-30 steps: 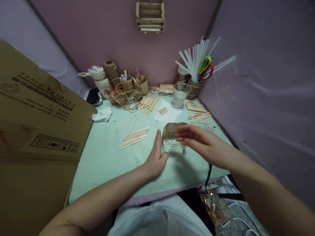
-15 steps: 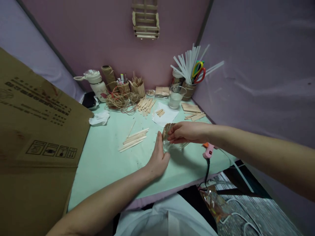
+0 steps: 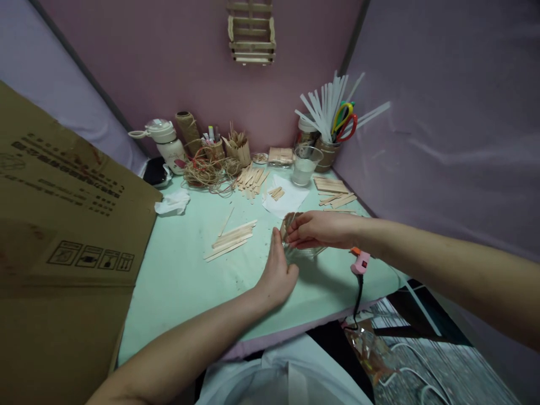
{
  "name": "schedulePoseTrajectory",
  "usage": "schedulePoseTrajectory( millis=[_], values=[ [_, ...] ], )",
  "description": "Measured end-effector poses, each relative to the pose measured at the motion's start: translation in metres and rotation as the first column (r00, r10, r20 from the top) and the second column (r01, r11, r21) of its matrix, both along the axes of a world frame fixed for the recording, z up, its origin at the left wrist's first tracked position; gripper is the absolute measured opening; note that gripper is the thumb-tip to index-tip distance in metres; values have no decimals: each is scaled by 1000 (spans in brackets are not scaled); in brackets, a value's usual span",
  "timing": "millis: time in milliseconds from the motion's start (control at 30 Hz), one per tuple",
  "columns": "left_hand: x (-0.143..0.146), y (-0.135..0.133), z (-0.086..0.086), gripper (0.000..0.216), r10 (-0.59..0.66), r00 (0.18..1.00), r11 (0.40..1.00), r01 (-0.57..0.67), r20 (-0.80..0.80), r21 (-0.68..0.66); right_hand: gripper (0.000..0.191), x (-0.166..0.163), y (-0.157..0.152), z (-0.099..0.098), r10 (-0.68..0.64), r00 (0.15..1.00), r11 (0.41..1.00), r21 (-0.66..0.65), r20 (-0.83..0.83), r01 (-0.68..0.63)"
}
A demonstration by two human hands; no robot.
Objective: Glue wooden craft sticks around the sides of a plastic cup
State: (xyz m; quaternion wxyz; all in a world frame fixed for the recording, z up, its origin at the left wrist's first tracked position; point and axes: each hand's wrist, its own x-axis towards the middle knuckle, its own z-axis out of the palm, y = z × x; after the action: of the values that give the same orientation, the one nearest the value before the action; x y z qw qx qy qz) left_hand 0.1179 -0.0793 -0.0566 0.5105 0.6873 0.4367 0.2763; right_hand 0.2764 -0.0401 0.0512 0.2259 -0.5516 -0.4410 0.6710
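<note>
A clear ribbed plastic container [image 3: 314,251] lies on its side on the table, with a brown band at its left end [image 3: 287,223]. My left hand [image 3: 276,275] rests against that end from the near side, its fingers straight and close together along it and its thumb bent out. Over the top of the container comes my right hand [image 3: 310,229], fingertips pinched together at the brown band. What sits between those fingertips is hidden. Just right of the container lies a pink hot glue gun [image 3: 361,263] with an orange nozzle and black cord.
Wooden craft sticks [image 3: 231,241] lie to the left, with more [image 3: 253,179] behind. A plastic cup [image 3: 304,166] stands near a white paper [image 3: 291,202]. Tangled twine [image 3: 211,171], a bottle [image 3: 169,147] and a pot of glue sticks and scissors [image 3: 327,154] line the back. A cardboard box [image 3: 71,236] borders the left.
The whole view has shifted slightly. Both hands stay at the container; my right fingertips have moved only a little along the brown band.
</note>
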Motion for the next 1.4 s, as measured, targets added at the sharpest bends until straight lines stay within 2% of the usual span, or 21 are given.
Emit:
schedulePoseTrajectory(
  millis=[267,533,833,967,1133,1400],
  values=[
    [7,-3,-4,104,58,998,998,-58,39,-13,12,-3,-2,4,28,999,999,15,16,-28],
    [8,-3,2,105,51,998,999,-51,-23,-6,3,-5,-2,2,23,998,1000,6,59,-23],
    [-3,-7,3,106,82,997,995,-81,15,-54,5,-5,-5,7,17,998,999,34,61,-19],
    [-4,-8,5,104,71,997,995,-71,-2,-76,4,-8,-5,8,-11,997,1000,18,82,10],
    [-3,-9,6,104,63,998,996,-64,-10,-58,5,-11,-4,9,17,993,1000,-27,116,-14],
    [-1,-11,6,99,-28,996,1000,27,-83,-15,5,-13,-5,10,-12,997,997,-73,76,17]
  ],
)
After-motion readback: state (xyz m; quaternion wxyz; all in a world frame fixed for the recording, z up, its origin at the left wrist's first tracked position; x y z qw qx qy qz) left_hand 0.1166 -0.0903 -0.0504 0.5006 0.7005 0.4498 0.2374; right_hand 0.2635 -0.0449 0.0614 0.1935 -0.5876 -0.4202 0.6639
